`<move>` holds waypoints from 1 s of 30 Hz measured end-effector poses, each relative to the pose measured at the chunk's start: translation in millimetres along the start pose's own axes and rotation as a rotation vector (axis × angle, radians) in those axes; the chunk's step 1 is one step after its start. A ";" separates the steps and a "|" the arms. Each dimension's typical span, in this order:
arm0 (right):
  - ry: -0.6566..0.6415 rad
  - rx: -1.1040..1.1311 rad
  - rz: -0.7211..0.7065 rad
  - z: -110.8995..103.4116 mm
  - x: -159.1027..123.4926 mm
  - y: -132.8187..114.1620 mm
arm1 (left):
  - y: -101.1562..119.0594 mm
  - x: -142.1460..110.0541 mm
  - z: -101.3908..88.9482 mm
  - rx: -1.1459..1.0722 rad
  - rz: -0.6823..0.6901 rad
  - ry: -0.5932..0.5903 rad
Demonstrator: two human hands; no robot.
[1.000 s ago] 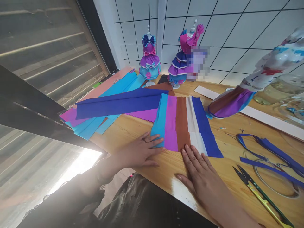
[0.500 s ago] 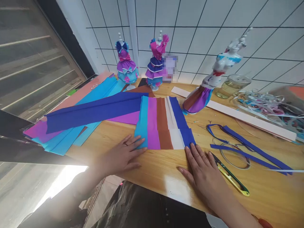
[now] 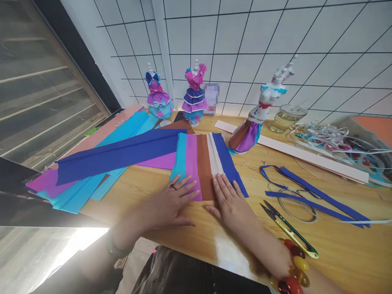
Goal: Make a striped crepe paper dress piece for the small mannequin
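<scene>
Across the wooden counter [image 3: 352, 257], which runs back to the tiled wall, you have the fanned fabric strips [image 3: 73, 196] filling the left end, turquoise, purple and salmon, with a long blue strip [image 3: 122, 153] over them. The striped piece [image 3: 204, 163] lies flat between them and the dressed figure [image 3: 249, 126] on the right, its lower edge short of the counter's near edge and under your fingertips; its stripes run turquoise, purple, brown, white and blue. Your left hand [image 3: 171, 202] is palm down, fingers spread and thumb apart, touching the turquoise and purple stripes at the lower left. Your right hand [image 3: 231, 204] is flat too, fingers close together and thumb out, fingertips on the white stripe. A pale flat strip [image 3: 312, 157] slants behind the dressed figure towards the counter's right side, in front of the jar [image 3: 286, 118]. Two small dressed forms [image 3: 159, 96] [image 3: 194, 96] stand near the back edge, and the patch [image 3: 211, 98] beside the second is blurred, so you cannot read it. Blue ribbons [image 3: 315, 204] and thread snips [image 3: 290, 232] with parted blades lie right of your right hand.
</scene>
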State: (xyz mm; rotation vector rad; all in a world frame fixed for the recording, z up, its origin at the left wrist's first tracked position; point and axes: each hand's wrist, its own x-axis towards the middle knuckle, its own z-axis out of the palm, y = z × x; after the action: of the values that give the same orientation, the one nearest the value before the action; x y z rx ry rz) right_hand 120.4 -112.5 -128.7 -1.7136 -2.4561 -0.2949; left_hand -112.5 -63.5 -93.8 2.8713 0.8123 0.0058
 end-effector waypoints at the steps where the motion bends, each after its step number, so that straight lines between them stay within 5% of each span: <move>1: -0.012 0.003 0.008 3.9 2.0 2.0 | 0.1 3.9 0.7 -0.008 -0.016 -0.024; 8: -0.017 0.054 0.065 16.4 -5.5 14.6 | -4.2 6.9 7.2 -0.033 -0.085 -0.121; 17: 0.039 0.079 0.060 20.7 -7.1 13.2 | -1.7 12.7 -0.5 -0.045 -0.099 -0.013; 21: 0.048 0.075 0.055 22.1 -7.8 14.0 | -17.0 22.3 -5.9 -0.086 -0.137 0.074; 30: 0.041 0.142 0.050 22.0 -10.3 18.5 | -46.2 8.8 -4.4 -0.227 -0.218 0.019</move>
State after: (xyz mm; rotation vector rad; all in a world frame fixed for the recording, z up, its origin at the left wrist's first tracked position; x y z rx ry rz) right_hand 141.4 -110.6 -150.8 -1.6895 -2.3403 -0.1446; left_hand -129.3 -19.5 -96.8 2.5629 1.0508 0.0941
